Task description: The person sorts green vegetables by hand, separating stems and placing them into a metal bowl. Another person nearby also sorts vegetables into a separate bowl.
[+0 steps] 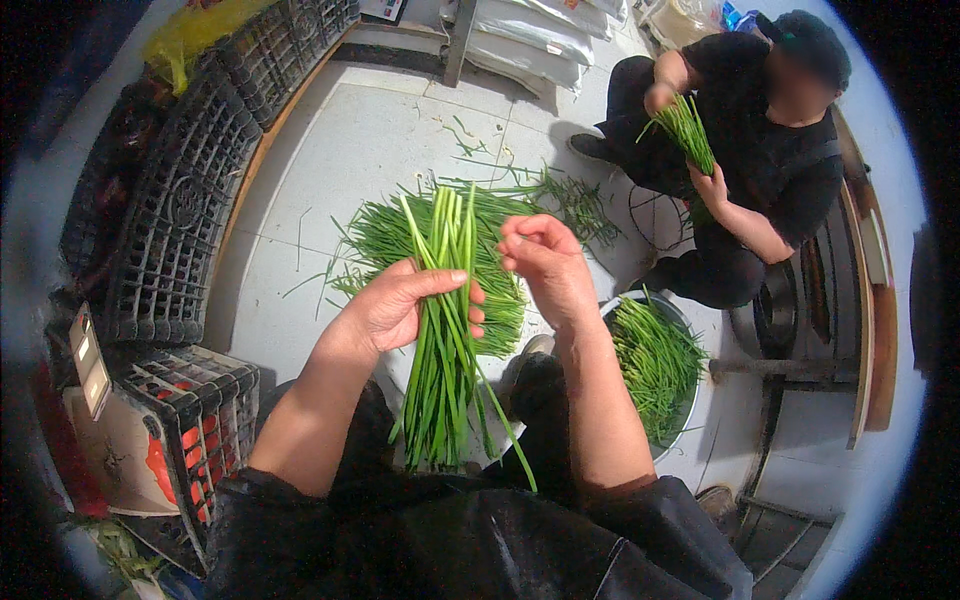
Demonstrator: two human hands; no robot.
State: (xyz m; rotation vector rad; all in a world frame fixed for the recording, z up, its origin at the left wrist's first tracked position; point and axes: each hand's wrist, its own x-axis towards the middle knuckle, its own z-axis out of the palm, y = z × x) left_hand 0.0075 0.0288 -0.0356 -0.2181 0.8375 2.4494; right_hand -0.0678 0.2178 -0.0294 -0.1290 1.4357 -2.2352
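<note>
Holding a bundle of long thin green chive stalks (443, 330) upright in my left hand (392, 308), fingers curled round it. My right hand (545, 262) pinches at the tips. A round metal basin (690, 415) already holds sorted greens (roughly half full); a loose green pile (385, 235) waits on the floor.

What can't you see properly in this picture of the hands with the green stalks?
- Head view: the left hand's palm is covered by the bunch of green stalks it holds.
- The right hand's fingertips curl inward, so whether they pinch a stalk cannot be told.
- The metal bowl is partly hidden by the right forearm.
- The other person's face is blurred.
- The black crates fade into the dark fisheye rim.
</note>
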